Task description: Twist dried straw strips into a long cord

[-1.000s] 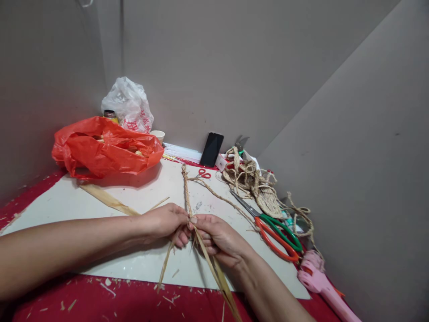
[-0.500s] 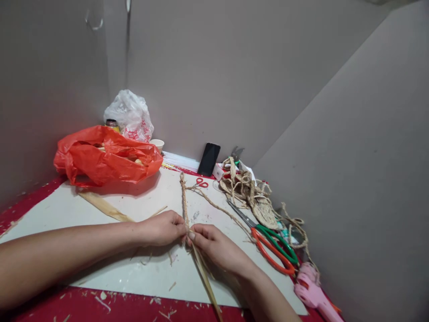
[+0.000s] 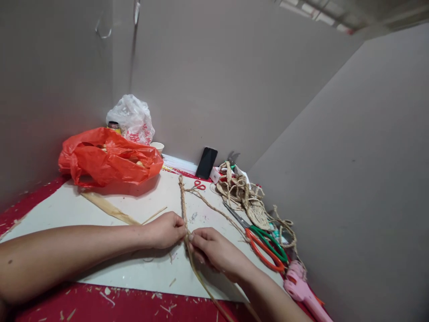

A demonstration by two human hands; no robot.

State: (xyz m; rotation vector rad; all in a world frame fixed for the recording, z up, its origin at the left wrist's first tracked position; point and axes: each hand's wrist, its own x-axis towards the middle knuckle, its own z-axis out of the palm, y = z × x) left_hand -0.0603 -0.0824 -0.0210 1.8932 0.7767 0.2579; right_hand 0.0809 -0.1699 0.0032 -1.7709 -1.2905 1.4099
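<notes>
A thin braided straw cord (image 3: 183,201) runs up the white board (image 3: 134,273), away from my hands. My left hand (image 3: 166,230) pinches the cord's near end from the left. Close beside it, my right hand (image 3: 211,250) has thumb and fingers closed on the straw strands at the same spot. Loose straw strands (image 3: 201,279) trail from there toward the front edge. The fingertips hide just how the strands cross. Right of the braid lies a second thin twisted cord (image 3: 217,205), and small red-handled scissors (image 3: 199,185) rest by its far end.
Large scissors (image 3: 264,246) with orange and green handles lie at the right, near a pink glue gun (image 3: 304,286) and a heap of braided cord (image 3: 248,194). A red plastic bag (image 3: 110,156) sits at the back left. A phone (image 3: 206,163) leans against the wall.
My right hand's fingers have shifted slightly at the braid, and the trailing strands now hang in a different curve. The camera view has tilted a little. Both hands keep their grip.
</notes>
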